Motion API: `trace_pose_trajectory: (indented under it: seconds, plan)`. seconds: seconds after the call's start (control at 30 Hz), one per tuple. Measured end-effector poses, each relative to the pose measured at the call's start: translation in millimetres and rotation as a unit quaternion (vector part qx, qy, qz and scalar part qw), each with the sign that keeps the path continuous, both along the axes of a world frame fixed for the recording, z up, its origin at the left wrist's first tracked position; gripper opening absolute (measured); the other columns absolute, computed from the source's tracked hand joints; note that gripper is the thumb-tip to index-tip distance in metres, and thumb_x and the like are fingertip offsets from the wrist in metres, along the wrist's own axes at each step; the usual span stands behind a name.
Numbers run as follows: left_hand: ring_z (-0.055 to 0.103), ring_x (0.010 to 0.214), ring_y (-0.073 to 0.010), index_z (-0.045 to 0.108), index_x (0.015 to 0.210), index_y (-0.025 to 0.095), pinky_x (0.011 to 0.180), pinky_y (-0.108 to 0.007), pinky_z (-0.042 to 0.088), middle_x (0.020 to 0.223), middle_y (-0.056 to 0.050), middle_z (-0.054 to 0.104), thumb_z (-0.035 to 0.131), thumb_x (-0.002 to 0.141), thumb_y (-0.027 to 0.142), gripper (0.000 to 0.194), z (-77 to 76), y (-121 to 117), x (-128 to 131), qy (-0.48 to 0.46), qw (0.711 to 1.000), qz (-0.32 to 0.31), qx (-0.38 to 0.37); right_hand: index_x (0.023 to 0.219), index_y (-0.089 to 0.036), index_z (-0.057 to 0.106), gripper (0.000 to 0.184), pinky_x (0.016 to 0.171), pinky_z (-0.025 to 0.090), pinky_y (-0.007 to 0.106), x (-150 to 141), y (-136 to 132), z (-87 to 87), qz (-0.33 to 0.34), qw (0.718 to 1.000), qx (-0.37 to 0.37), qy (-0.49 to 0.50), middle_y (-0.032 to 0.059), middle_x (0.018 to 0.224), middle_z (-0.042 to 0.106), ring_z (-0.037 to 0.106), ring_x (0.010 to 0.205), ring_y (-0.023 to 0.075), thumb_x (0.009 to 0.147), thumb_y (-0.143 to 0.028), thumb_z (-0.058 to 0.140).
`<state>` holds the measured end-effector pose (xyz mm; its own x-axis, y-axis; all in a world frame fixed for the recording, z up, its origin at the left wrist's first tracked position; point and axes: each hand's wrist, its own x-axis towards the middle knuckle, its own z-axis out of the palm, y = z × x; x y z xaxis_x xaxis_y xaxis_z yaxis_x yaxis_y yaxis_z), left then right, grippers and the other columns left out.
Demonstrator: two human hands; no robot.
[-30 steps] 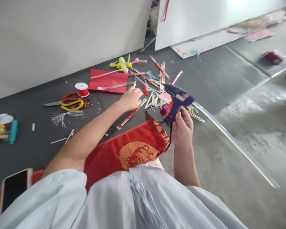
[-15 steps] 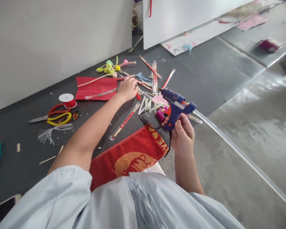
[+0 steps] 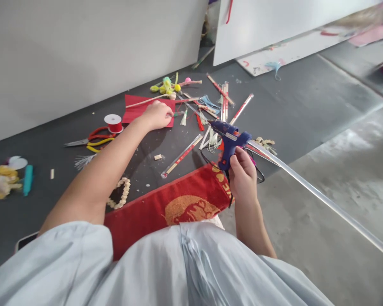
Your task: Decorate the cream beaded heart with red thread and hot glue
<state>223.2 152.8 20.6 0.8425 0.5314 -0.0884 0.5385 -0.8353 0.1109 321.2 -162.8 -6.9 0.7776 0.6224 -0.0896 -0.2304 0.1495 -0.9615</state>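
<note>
My right hand (image 3: 243, 174) is wrapped round the handle of a blue hot glue gun (image 3: 231, 138), its nozzle pointing left over the table. A long clear glue stick (image 3: 319, 195) sticks far out of its back. My left hand (image 3: 158, 114) is over a sheet of red paper (image 3: 135, 111), fingers closed on a thin greenish strip (image 3: 178, 113); most of the strip is hidden. Near it lie a pale tassel (image 3: 184, 117), a red tassel (image 3: 200, 122) and a pale stick (image 3: 143, 102) on the paper.
Scissors (image 3: 92, 138) and a ribbon spool (image 3: 113, 123) lie left. Wrapped chopsticks (image 3: 182, 156) and yellow fuzzy decorations (image 3: 166, 86) are scattered on the dark table (image 3: 293, 97). A red cloth (image 3: 140, 221) covers the front edge. White boards (image 3: 92, 55) stand behind.
My left hand has moved left over the red paper, where the greenish strip lay, and its fingers are now on it. The glue gun stays in my right hand. The view has shifted left.
</note>
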Motion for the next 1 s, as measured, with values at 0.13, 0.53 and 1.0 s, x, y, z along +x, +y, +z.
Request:
trace_pose_trajectory:
  seconds: [0.13,0.53,1.0]
  plan:
    - [0.066,0.123,-0.0245,0.078,0.119,0.014,0.116,-0.037,0.043,0.122,-0.01,0.077,0.048,0.091,0.025,0.042,15.0,3.4,-65.3,-0.003,0.999,0.037,-0.022,0.112,-0.026,0.064,0.047,0.077,0.063,0.036,-1.6,11.9,-9.2,0.05,0.997,-0.034,-0.044,0.0028,0.098,0.076,0.074,0.084,0.0196,0.079,-0.056,0.079]
    - [0.073,0.109,-0.0273,0.077,0.12,0.016,0.097,-0.036,0.054,0.116,-0.007,0.08,0.045,0.086,0.014,0.047,50.4,-25.8,-240.9,0.056,0.973,0.223,-0.016,0.127,-0.022,0.065,0.038,0.097,0.054,0.053,-4.5,57.7,-23.9,0.118,0.835,-0.211,-0.494,0.0133,0.115,0.075,0.069,0.106,0.0312,0.091,-0.028,0.053]
    - [0.061,0.131,-0.0283,0.072,0.126,0.011,0.118,-0.043,0.043,0.141,-0.012,0.068,0.041,0.092,0.015,0.046,-12.2,-28.8,-237.1,-0.005,0.998,0.057,0.004,0.135,-0.009,0.062,0.046,0.1,0.051,0.051,-18.1,82.7,-28.8,0.178,0.649,-0.307,-0.673,0.0212,0.115,0.07,0.06,0.109,0.0357,0.097,-0.019,0.039]
